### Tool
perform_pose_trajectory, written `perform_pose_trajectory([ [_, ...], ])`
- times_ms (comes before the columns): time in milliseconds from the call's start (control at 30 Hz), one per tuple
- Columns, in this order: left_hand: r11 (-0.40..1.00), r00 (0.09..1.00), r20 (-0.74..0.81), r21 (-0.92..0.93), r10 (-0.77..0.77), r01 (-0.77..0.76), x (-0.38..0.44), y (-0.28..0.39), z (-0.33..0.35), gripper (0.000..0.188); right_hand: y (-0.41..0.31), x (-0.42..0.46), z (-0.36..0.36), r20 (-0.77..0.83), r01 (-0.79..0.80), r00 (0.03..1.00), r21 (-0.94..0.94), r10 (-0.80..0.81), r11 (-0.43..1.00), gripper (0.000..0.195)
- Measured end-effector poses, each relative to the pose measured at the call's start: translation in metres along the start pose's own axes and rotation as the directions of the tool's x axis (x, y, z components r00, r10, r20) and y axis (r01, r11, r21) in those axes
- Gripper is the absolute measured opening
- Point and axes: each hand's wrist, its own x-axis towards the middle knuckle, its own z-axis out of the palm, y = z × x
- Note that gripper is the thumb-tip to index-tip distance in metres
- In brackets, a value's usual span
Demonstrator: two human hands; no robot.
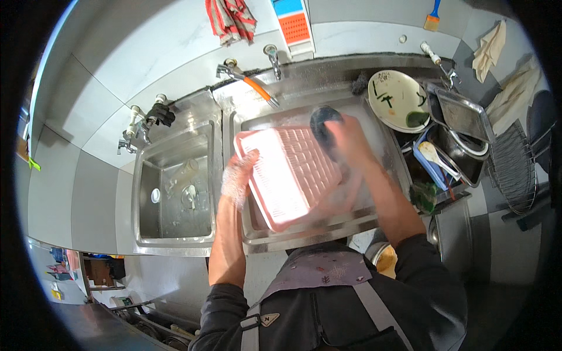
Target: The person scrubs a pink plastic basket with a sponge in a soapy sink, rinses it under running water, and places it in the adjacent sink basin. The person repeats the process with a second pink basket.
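Observation:
My left hand (pixel 237 175), covered in suds, grips the left rim of a pink plastic basket (pixel 281 175). The basket is tilted over the right basin of a stainless steel sink (pixel 307 234), with a ribbed wall facing up and to the right. In my right hand (pixel 353 140), blurred, is a dark scrubbing pad (pixel 326 127). The pad is at the basket's upper right edge; whether it touches the plastic I cannot tell. Whitish soapy water (pixel 373 131) lies in the basin behind the basket.
A faucet with an orange spout sleeve (pixel 258 91) reaches over the right basin. To the right are a cream bowl (pixel 395 98) with food scraps, metal trays (pixel 465 114) and a blue container (pixel 430 164) with a white spoon (pixel 432 155). The left basin (pixel 175 223) holds a clear cup.

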Motion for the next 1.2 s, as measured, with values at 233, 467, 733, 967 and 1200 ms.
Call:
perform_pose_trajectory([
  [233,0.989,0.989,0.115,0.101,0.094,-0.106,-0.032,0.012,0.057,0.042,-0.031,0.008,0.079,0.495,0.718,0.696,-0.481,-0.52,0.503,0.03],
  [467,0.994,0.993,0.104,0.091,0.056,-0.065,-0.024,0.011,0.029,0.043,0.088,0.106,0.027,0.351,0.187,0.936,-0.557,0.026,0.809,0.04],
  [733,0.987,0.989,0.138,-0.155,0.059,-0.038,-0.001,0.0,-0.023,0.041,0.238,0.091,-0.009,0.092,-0.49,0.86,0.424,0.502,0.762,0.051],
  [967,0.972,0.995,-0.065,-0.221,0.072,-0.085,-0.007,-0.006,-0.033,0.046,0.318,0.039,0.024,0.097,-0.733,0.627,0.411,0.773,0.542,0.059],
  [1200,0.847,0.954,0.053,-0.476,0.296,-0.236,-0.014,0.018,0.008,0.039,0.358,0.026,0.002,0.219,-0.629,0.713,0.619,0.666,0.47,0.052],
])
